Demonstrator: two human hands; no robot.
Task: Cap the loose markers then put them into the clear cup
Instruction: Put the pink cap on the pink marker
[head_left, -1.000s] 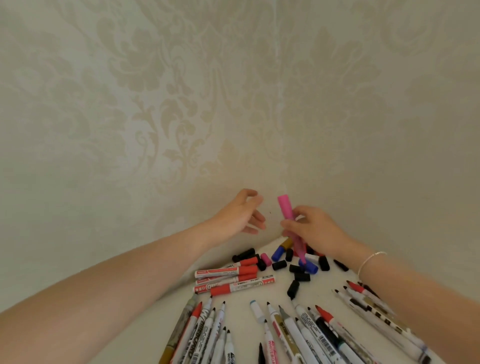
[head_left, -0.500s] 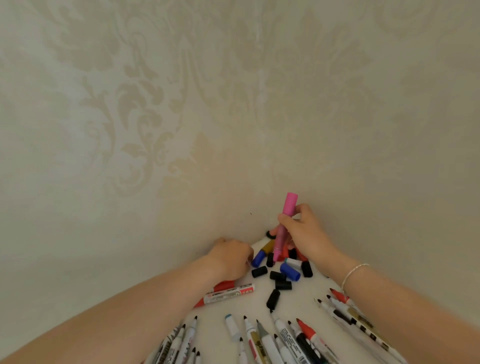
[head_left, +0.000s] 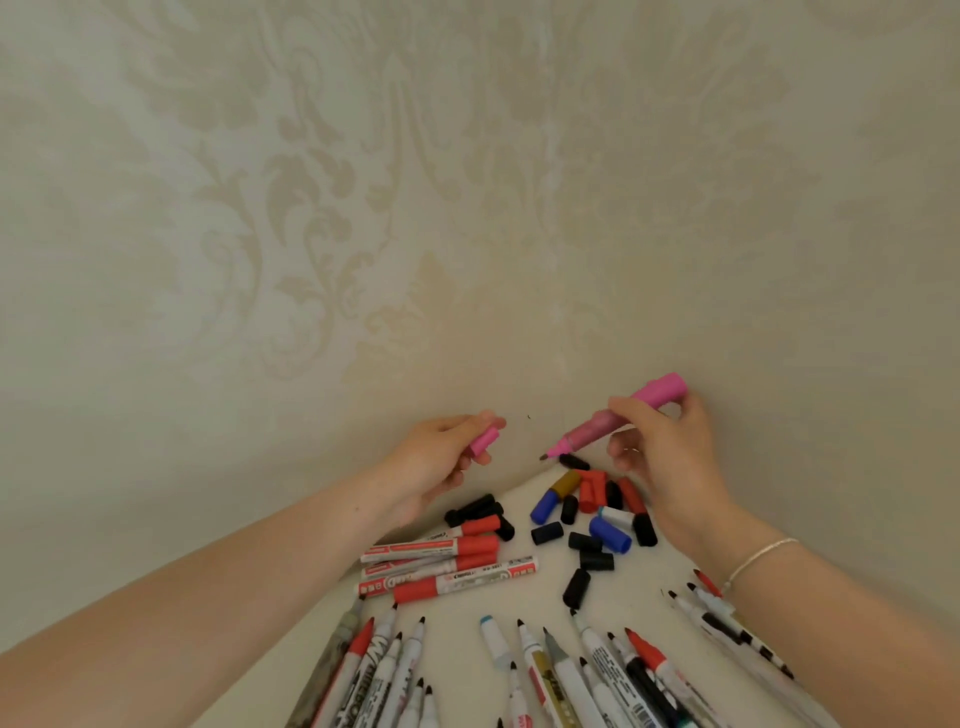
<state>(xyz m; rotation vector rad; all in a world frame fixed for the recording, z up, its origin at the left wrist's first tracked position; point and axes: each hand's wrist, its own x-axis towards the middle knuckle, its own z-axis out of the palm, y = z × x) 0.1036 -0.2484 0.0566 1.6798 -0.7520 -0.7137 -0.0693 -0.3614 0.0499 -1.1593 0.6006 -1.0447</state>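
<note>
My right hand (head_left: 670, 457) holds an uncapped pink marker (head_left: 613, 420) above the table, its tip aimed left and slightly down. Between thumb and fingers, my left hand (head_left: 441, 457) pinches a pink cap (head_left: 484, 440), a short gap left of the marker tip. Below the hands lies a scatter of loose caps (head_left: 587, 514), black, blue, red and one gold. Several uncapped markers (head_left: 561, 670) fan out along the near edge. No clear cup is in view.
Three capped red markers (head_left: 447, 564) lie side by side at centre left on the white table (head_left: 524, 597). Patterned beige wallpaper forms a corner right behind the caps. More markers (head_left: 727, 623) lie under my right forearm.
My left hand dipped to the cap pile and came up pinching a pink cap. My right hand swung the pink marker from upright to tip-left, toward the cap.
</note>
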